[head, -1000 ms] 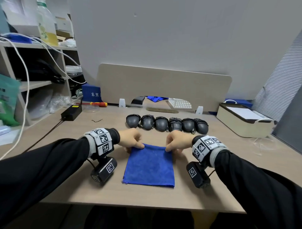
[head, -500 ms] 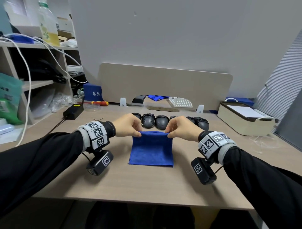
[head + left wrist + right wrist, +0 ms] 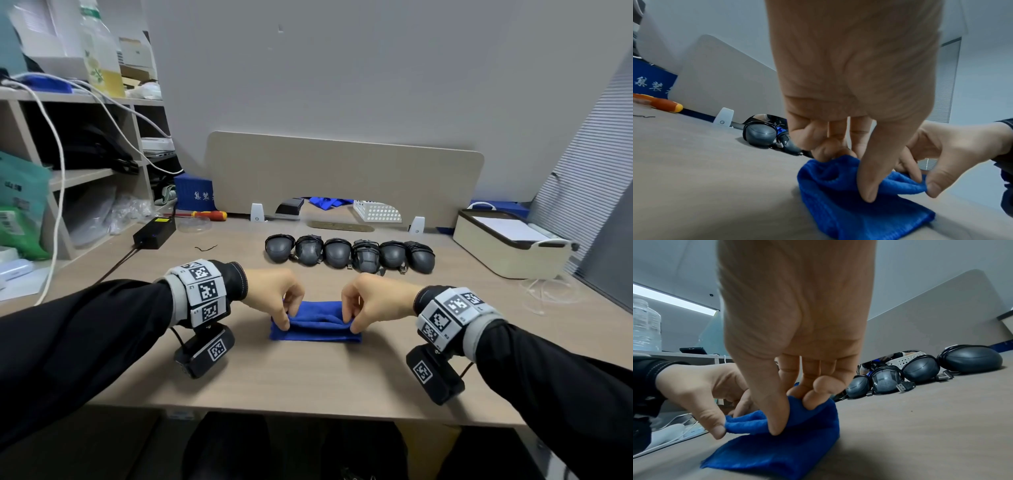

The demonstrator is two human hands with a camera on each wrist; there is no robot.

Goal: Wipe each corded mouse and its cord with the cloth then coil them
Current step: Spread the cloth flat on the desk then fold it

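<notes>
Head view: the blue cloth [image 3: 315, 329] lies folded on the surface [image 3: 308, 377], near its front edge. The left hand [image 3: 274, 294] pinches the cloth's left end and the right hand [image 3: 373, 301] its right end. Six corded mice [image 3: 349, 251], cords wrapped, sit in a row behind the cloth.

Left wrist view: thumb and fingers [image 3: 873, 186] pinch the folded cloth [image 3: 859, 211].

Right wrist view: the same grip on the cloth [image 3: 781, 449]; mice [image 3: 920, 368] lie beyond.
</notes>
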